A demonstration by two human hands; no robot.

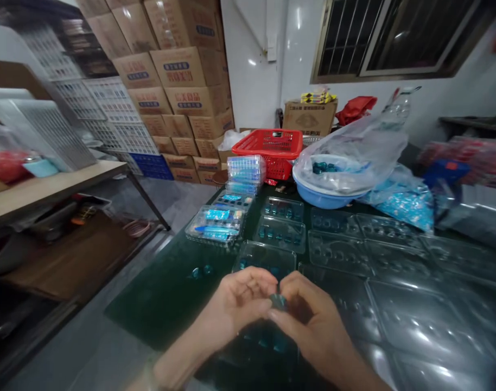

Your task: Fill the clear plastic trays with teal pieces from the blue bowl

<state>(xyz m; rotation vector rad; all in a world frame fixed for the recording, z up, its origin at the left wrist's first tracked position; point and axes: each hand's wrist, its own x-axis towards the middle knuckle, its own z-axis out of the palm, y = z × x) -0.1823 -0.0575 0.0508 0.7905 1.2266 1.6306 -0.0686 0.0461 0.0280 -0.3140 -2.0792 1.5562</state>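
Left hand [240,300] and right hand [315,317] pinch the teal piece [278,302] — best steadied lightly, the clear tray [272,252] just beyond the grip.

Two hands, one left [246,298] and one right [313,309], and one small teal piece [278,301].
Two loose teal pieces [196,272], one green table [162,304], one blue basin [327,199], one blue crate [147,167], one window [394,38].
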